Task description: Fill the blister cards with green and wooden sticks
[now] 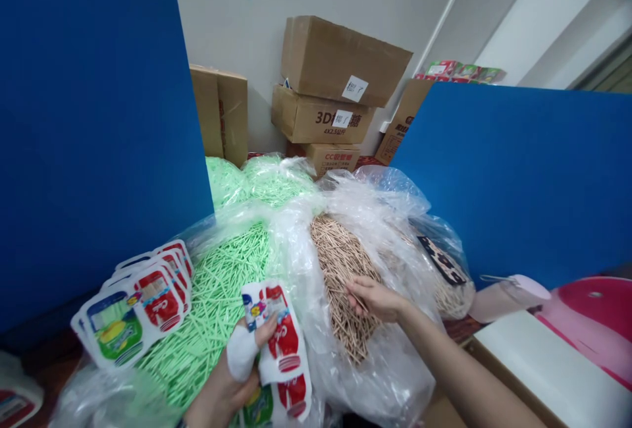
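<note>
My left hand (232, 378) is closed around a bunch of small printed pouches (281, 342), red, white and green, held upright; a white bandage wraps the thumb. My right hand (375, 297) reaches into a clear plastic bag (395, 362) and its fingers pinch at the heap of brown sticks (340, 270) inside. Beside it on the left lies another clear bag of green sticks (217, 296).
A fanned stack of the same pouches (133, 306) leans at the left. Blue partition boards (89, 138) (523, 178) stand on both sides. Cardboard boxes (336, 85) are piled against the back wall. A white box (548, 365) and a pink roll (592, 309) lie at the right.
</note>
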Demonstrator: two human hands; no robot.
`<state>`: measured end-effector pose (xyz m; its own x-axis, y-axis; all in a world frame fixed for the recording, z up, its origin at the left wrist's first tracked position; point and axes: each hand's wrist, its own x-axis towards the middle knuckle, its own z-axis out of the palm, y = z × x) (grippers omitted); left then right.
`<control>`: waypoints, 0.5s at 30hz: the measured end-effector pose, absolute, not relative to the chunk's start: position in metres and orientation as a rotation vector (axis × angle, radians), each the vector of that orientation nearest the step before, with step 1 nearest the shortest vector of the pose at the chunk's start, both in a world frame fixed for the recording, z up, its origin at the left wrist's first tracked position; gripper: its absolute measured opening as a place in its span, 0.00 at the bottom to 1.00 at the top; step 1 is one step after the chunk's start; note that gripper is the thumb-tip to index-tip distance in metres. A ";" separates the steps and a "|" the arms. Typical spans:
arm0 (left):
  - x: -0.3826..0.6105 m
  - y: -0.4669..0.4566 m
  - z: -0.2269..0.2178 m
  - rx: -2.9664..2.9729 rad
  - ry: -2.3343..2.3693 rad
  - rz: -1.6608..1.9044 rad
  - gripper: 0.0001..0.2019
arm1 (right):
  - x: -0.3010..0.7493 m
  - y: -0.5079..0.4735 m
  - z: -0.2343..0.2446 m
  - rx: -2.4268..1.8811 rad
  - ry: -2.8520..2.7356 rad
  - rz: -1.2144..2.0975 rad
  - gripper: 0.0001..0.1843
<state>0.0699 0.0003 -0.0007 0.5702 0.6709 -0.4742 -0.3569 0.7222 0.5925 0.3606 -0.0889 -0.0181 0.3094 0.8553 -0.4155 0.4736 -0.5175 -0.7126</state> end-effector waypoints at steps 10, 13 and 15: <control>0.115 0.002 0.014 0.484 0.520 0.589 0.16 | 0.344 -0.101 -0.020 -1.697 -0.834 1.286 0.24; 0.137 0.009 0.020 0.604 0.422 0.580 0.13 | 0.333 -0.104 -0.013 -1.507 -0.747 1.412 0.23; 0.151 0.012 0.021 0.711 0.352 0.530 0.13 | 0.324 -0.106 -0.012 -1.393 -0.694 1.495 0.24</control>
